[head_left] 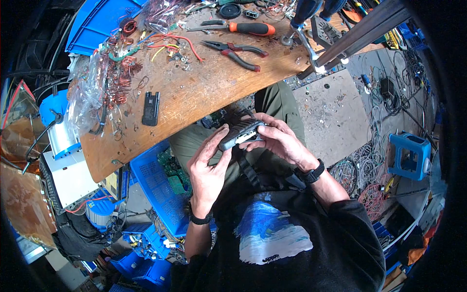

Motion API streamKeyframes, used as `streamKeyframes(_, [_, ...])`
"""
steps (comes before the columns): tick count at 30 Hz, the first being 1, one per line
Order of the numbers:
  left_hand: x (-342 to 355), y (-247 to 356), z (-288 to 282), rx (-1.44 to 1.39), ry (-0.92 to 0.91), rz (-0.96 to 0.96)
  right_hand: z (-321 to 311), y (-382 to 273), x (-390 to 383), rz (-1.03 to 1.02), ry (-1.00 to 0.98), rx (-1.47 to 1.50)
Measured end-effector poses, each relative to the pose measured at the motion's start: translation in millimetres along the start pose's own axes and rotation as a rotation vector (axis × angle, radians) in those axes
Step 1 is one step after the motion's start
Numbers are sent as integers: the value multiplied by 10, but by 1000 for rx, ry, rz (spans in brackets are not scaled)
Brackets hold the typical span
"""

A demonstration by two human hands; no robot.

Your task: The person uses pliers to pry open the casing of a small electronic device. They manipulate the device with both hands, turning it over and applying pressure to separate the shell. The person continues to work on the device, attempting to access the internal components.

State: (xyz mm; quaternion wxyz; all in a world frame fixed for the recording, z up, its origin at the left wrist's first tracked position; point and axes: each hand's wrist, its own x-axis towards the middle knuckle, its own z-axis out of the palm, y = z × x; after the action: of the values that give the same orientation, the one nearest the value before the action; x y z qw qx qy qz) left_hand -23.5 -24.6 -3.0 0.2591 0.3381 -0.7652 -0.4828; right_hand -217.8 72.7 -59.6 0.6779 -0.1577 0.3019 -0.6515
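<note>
Both hands hold a dark grey handheld device (234, 135) over my lap, just off the table's front edge. It has a ribbed casing, and a pale strip shows along its side; it resembles a two-way radio. My left hand (206, 165) grips its left end between thumb and fingers. My right hand (282, 141) closes on the right end, the thumb pressed on the side edge. A flat black pack (151, 108), much like a battery, lies on the wooden table (185, 104) left of the hands. The device's underside is hidden.
Pliers (236, 52) and an orange-handled screwdriver (250, 28) lie on the table. Copper coils (121, 80) and wire scraps cover its left side. A metal post (360, 39) rises at right. Below stands a blue basket (158, 187) with circuit boards; cables (357, 175) litter the floor.
</note>
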Motion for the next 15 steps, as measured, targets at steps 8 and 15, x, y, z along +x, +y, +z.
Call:
streamKeyframes(8, [23,-30,104,-176,82,-68,9,22,-44,37,10,113])
streamKeyframes(15, [-136,-243,168,-778,-35,-369,1,175,-7,-37,-10,-58])
